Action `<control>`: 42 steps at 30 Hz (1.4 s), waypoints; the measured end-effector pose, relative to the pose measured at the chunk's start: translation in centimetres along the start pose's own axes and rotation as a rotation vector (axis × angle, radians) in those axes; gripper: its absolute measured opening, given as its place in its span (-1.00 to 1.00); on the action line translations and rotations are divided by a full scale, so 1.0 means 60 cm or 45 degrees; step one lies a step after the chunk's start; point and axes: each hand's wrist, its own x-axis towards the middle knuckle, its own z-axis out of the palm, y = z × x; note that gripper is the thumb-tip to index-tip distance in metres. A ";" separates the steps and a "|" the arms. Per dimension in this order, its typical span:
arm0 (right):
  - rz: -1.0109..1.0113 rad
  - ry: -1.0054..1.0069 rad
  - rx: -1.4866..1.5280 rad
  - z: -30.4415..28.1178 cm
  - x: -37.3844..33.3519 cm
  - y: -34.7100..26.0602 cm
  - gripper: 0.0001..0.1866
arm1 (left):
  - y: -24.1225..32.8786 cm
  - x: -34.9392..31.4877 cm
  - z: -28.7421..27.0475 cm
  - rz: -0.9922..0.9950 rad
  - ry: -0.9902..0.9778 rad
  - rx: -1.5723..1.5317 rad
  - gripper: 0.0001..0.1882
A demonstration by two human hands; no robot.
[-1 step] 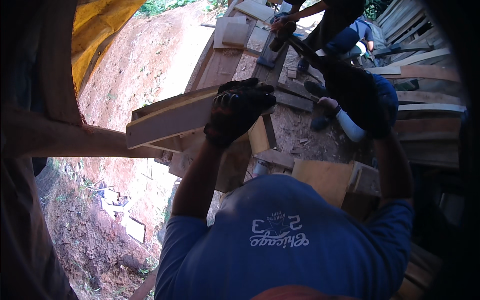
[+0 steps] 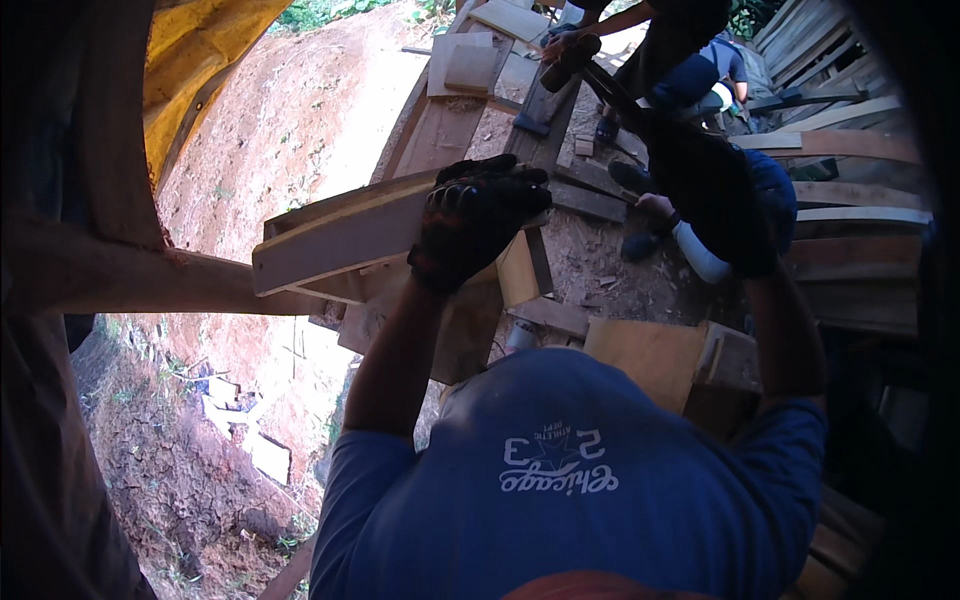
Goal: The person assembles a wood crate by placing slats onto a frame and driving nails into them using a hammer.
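My left hand [image 2: 475, 220], in a dark glove, is closed over the right end of a wooden box frame [image 2: 340, 235] made of narrow boards. Its fingertips are partly lost in shadow, so anything small between them cannot be made out. To the right, my gloved right hand [image 2: 705, 185] grips a hammer [image 2: 571, 63] by its handle. The hammer's head is up beyond the frame, apart from it. Under the frame, a wooden block [image 2: 523, 270] shows beside my left wrist.
A co-worker's hand [image 2: 567, 45] is close to the hammer head. Another person [image 2: 728, 75] crouches farther back. Boards [image 2: 468, 65] lie on the bench at the far side, and planks [image 2: 850, 145] are stacked at right. A wooden beam [image 2: 160, 280] crosses at left, above a dirt slope [image 2: 270, 130].
The hammer head has risen slightly, away from the frame. My left hand and the frame stay in place.
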 end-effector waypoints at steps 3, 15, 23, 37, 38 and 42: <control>-0.469 -0.178 -0.402 0.019 -0.017 0.035 -0.48 | 0.013 0.000 -0.012 -0.108 -0.130 -0.126 -0.72; -0.525 0.001 -0.441 0.017 -0.006 0.037 -0.42 | 0.024 0.008 -0.020 -0.237 -0.185 -0.389 -0.78; -0.481 -0.020 -0.296 0.012 -0.006 0.041 -0.47 | 0.020 0.008 -0.010 -0.145 -0.019 -0.117 -0.82; -0.194 -0.060 0.161 0.033 -0.021 0.045 -0.52 | 0.007 0.000 0.003 -0.053 0.038 -0.080 -0.82; -0.186 -0.115 0.310 0.038 -0.016 0.042 -0.52 | 0.016 -0.001 0.000 -0.111 0.009 -0.089 -0.82; -0.304 0.099 -0.553 0.004 -0.003 -0.019 -0.51 | 0.005 0.000 -0.002 -0.032 -0.003 -0.018 -0.81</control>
